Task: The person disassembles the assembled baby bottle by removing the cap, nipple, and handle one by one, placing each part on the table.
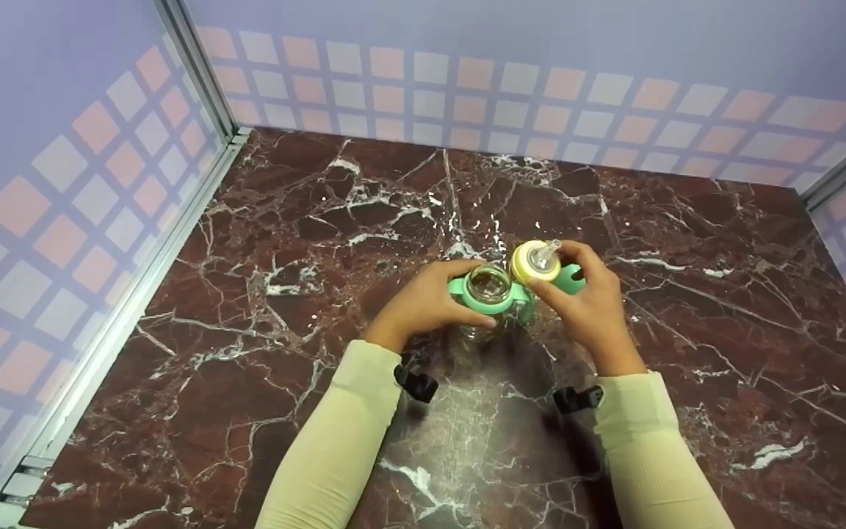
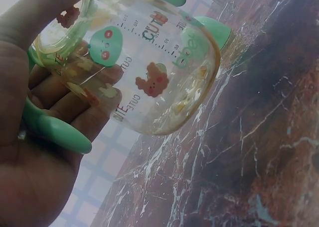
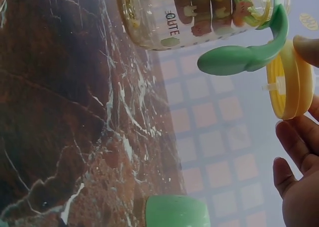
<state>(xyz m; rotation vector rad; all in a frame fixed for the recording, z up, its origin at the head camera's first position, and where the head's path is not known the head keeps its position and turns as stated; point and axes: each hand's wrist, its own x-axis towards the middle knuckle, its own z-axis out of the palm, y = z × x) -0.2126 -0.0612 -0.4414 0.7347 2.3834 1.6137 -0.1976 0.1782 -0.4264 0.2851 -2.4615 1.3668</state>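
My left hand (image 1: 427, 300) grips a clear baby bottle (image 2: 144, 62) near its neck, the thumb in front and the fingers behind it. The bottle is open-topped, printed with cartoon figures and a scale, and carries a green two-handled ring (image 1: 495, 307). In my right hand (image 1: 593, 305) a yellow bottle collar with a clear teat (image 1: 534, 263) is pinched between thumb and fingers. It is tilted just right of the bottle's mouth, apart from it. A short tube stub (image 3: 271, 87) sticks out of the collar's underside in the right wrist view.
A green cap (image 3: 177, 211) stands on the dark red marbled table (image 1: 724, 308), partly behind my right hand in the head view. Pale walls with a check pattern (image 1: 430, 103) enclose the table at the back and sides.
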